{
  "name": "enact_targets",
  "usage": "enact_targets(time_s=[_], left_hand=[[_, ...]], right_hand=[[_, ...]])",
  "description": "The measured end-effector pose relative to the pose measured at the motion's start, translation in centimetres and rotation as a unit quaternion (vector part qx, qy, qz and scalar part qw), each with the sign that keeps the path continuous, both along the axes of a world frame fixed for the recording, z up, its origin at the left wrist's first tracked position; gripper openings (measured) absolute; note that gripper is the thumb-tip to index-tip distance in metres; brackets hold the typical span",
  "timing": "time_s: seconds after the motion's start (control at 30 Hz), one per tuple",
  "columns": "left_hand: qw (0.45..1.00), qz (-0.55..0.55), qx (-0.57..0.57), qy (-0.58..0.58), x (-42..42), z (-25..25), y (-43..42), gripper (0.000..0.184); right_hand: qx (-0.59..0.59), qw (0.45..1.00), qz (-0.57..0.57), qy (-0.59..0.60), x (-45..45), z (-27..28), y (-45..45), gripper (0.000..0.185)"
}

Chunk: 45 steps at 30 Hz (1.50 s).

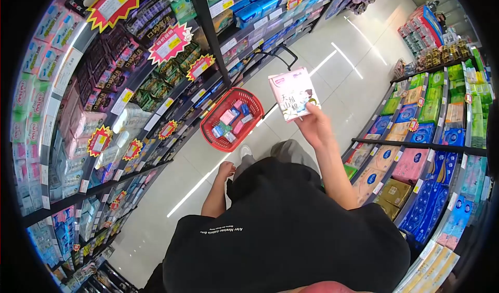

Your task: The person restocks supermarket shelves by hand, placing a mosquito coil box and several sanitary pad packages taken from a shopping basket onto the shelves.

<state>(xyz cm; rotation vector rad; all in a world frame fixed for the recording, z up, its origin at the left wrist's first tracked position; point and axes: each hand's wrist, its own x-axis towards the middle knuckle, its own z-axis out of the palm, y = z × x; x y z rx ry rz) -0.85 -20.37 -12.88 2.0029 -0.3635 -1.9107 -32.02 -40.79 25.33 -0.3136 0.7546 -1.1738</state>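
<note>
My right hand [316, 125] grips the lower edge of a pink and white pack of sanitary pads [293, 93], the thumb lying across its printed front. The pack is held up in front of me, over the aisle floor. My left hand [226, 170] hangs low beside my leg with its fingers curled in, and nothing shows in it. Ahead of that hand, a red shopping basket [210, 137] stands on the floor, apart from it. Several small pink, blue and green packs [228, 117] lie inside the basket. A black pull handle [295, 59] shows beyond it.
Shelves on the left [150, 121] carry packaged goods, with red and yellow price signs [169, 42] sticking out. Shelves on the right [387, 145] hold tissue packs [410, 164] in several colours. Pale tiled floor [332, 67] runs between them.
</note>
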Motion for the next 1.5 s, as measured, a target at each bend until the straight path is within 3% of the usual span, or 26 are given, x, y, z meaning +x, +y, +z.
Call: enact_targets(time_s=[0.1, 0.23, 0.33, 0.43, 0.57, 0.7, 0.8, 0.9, 1.0, 1.1, 1.2, 1.23, 1.33, 1.5], left_hand=[[0.999, -0.025, 0.023, 0.003, 0.5, 1.1, 0.8, 0.026], [0.964, 0.235, 0.105, 0.070, -0.3, 0.9, 0.0, 0.026], [0.962, 0.264, 0.032, 0.062, -3.6, 1.0, -3.7, 0.028], [0.984, 0.175, 0.020, 0.028, -9.6, 1.6, -10.2, 0.032], [0.997, -0.054, -0.052, -0.024, -17.7, 4.7, -19.6, 0.033], [0.974, -0.164, -0.151, -0.047, -25.0, 7.0, -27.1, 0.025], [0.977, -0.133, -0.168, -0.008, -28.6, 7.2, -30.2, 0.030], [0.988, 0.096, -0.041, 0.113, -31.5, 9.7, -33.5, 0.030], [0.964, 0.135, -0.158, 0.168, -36.6, 19.3, -39.8, 0.039], [0.875, 0.125, -0.230, 0.407, -39.9, 24.6, -46.4, 0.049], [0.873, 0.129, -0.317, 0.348, -43.3, 26.8, -52.6, 0.051], [0.914, 0.085, -0.313, 0.245, -43.6, 29.6, -54.9, 0.050], [0.916, 0.033, -0.345, 0.199, -44.1, 30.6, -62.0, 0.056], [0.892, -0.004, -0.390, 0.229, -44.6, 33.1, -72.1, 0.070]], right_hand=[[0.023, 0.999, 0.040, -0.005, -0.9, -1.1, -0.4, 0.043], [0.051, 0.997, 0.065, 0.008, -3.1, -2.3, -3.0, 0.041], [0.060, 0.994, 0.085, -0.015, -6.0, -3.1, -5.7, 0.045], [0.132, 0.986, 0.103, 0.007, -10.8, -3.8, -8.4, 0.045], [0.082, 0.989, 0.126, 0.008, -17.7, -4.4, -12.3, 0.048], [0.061, 0.994, 0.094, 0.013, -24.9, -5.3, -15.8, 0.050], [0.098, 0.993, 0.054, -0.044, -29.2, -6.6, -18.7, 0.049], [0.148, 0.985, 0.083, -0.015, -32.2, -6.8, -22.4, 0.047], [0.143, 0.983, 0.111, 0.034, -33.2, -7.6, -26.5, 0.046], [0.091, 0.983, 0.137, 0.083, -32.9, -8.0, -30.5, 0.045], [0.043, 0.964, 0.191, 0.183, -32.4, -7.0, -35.1, 0.046], [0.027, 0.964, 0.194, 0.181, -32.4, -6.6, -36.8, 0.048], [-0.017, 0.940, 0.240, 0.242, -33.4, -4.3, -43.0, 0.050], [-0.115, 0.894, 0.261, 0.346, -35.8, -1.8, -54.1, 0.044]])
